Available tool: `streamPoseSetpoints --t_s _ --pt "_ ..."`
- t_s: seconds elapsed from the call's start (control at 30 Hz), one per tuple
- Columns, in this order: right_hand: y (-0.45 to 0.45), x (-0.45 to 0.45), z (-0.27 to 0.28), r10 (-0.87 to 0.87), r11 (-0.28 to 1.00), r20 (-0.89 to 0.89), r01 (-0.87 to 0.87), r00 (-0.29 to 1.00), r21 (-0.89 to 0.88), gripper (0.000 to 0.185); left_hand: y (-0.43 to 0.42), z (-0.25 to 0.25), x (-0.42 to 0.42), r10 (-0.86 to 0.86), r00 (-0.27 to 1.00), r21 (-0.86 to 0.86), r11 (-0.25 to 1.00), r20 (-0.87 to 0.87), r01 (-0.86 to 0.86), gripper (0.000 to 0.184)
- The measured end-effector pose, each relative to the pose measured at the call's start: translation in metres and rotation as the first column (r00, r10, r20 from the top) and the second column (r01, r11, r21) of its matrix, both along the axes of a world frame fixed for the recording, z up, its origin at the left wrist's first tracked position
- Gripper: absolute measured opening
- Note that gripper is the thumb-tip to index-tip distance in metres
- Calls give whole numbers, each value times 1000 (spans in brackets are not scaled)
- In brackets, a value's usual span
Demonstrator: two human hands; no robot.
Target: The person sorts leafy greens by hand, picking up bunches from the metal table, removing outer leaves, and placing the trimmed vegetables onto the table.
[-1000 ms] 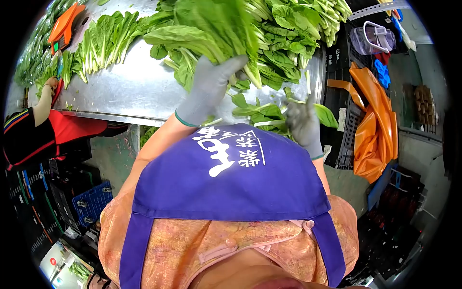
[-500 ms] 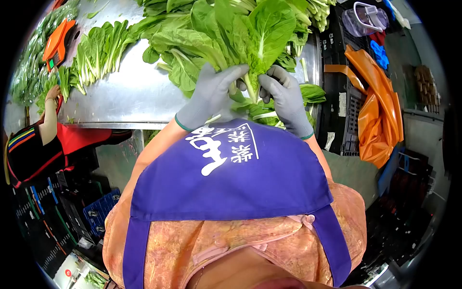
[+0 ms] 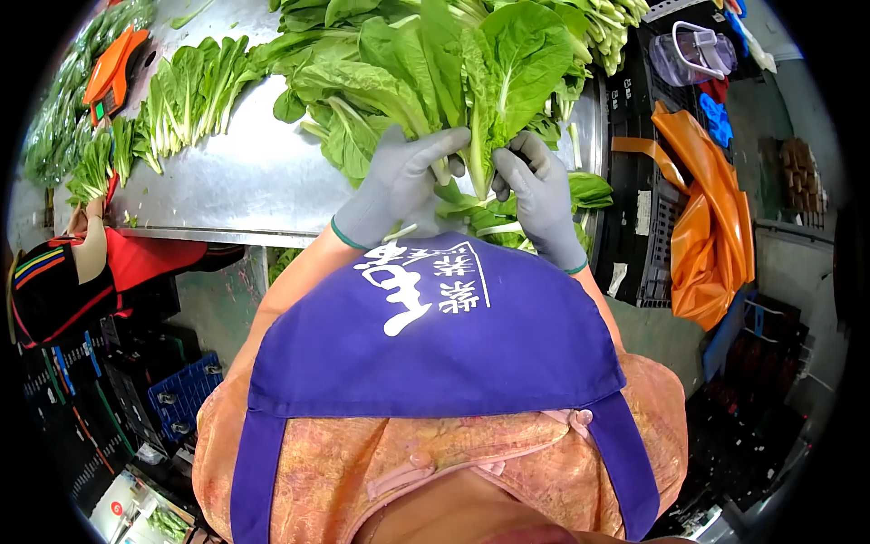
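Note:
My left hand [image 3: 403, 172], in a grey glove, is closed round pale stems of leafy greens at the near side of the table. Close beside it, my gloved right hand [image 3: 541, 190] pinches the base of a leafy green [image 3: 483, 118], whose broad leaves point away from me. Its pale stem end shows between the two hands. Behind them lies a big heap of leafy greens [image 3: 340, 82]. More loose leaves [image 3: 494, 218] lie under and between my hands. The fingertips are partly hidden by stems and leaves.
On the metal table [image 3: 263, 195] a row of greens [image 3: 195, 91] runs left towards an orange scale [image 3: 113, 72]. A co-worker's hand [image 3: 91, 213] is by a small bunch at the left. Black crates [image 3: 634, 127], an orange plastic sheet [image 3: 702, 218] and a clear jug [image 3: 693, 54] stand right.
Both my hands stay at the greens, the right one shifting slightly. The leaf over my right hand has opened outward a little. The co-worker's hand at the left has moved lower.

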State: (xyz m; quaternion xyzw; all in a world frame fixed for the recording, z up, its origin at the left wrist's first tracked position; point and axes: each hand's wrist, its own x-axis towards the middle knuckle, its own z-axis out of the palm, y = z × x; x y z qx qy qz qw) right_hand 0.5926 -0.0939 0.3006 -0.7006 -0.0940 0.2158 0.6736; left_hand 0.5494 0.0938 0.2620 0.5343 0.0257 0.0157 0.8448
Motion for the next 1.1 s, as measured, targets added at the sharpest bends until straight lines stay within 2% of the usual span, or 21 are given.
streamPoseSetpoints --t_s 0.03,0.1,0.17,0.27,0.37,0.47,0.5,0.6,0.63,0.73,0.77,0.8,0.83,0.87,0.9,1.0,1.07,1.1 --pt "0 0 -2 -4 1000 5 4 1000 -1 23 0 -4 0 -4 998 42 999 55 1 28" --pt "0 1 -5 -21 1000 9 21 1000 15 23 0 -3 -1 -10 999 -13 1000 40 11 30" --pt "1 2 -8 -48 998 7 47 999 49 23 0 4 -2 -31 995 -204 979 -95 11 31" --pt "0 2 -11 -60 993 45 55 997 105 24 0 21 -2 -51 995 -232 972 -82 31 33" --pt "-3 7 -20 -81 984 45 73 996 162 25 -1 17 -2 -83 996 -375 925 -37 63 34" --pt "-1 5 -16 -122 931 -128 158 984 330 24 -4 11 -2 -77 997 -456 887 -6 66 33" --pt "-7 8 -23 -64 916 -155 120 986 384 23 -4 17 -3 -70 996 -436 899 -61 37 30" --pt "-12 19 -24 -111 793 -240 231 964 563 19 -5 16 -1 -73 995 -382 919 75 96 27" --pt "-15 19 -18 -187 775 -242 295 952 559 16 -8 14 0 -81 992 -373 921 94 111 25" --pt "-30 27 -7 -276 806 -121 298 954 511 15 -13 27 -6 -183 983 -143 973 -19 178 24" --pt "-43 36 -11 -271 783 -139 302 952 543 16 -15 26 -6 -258 965 -38 966 -42 256 26" --pt "-51 47 -11 -372 695 -219 427 902 578 8 -17 24 -6 -328 942 64 941 -72 332 28" --pt "-62 53 -7 -447 693 -146 445 883 568 8 -20 21 -6 -393 913 164 899 -108 406 30" --pt "-71 57 -2 -517 687 -71 463 853 560 8 -21 18 -5 -452 879 260 840 -149 476 32" --pt "-77 58 7 -567 703 -7 488 824 517 11 -19 13 -4 -499 840 510 677 -213 532 37" --pt "-91 54 20 -596 747 104 502 797 436 16 -20 25 -2 -527 785 675 451 -326 583 35" --pt "-85 49 25 -590 757 115 498 799 423 17 -17 14 4 -422 877 332 813 -230 478 39" --pt "-83 47 18 -496 827 179 400 850 394 20 -13 10 8 -341 917 123 921 -208 370 41"
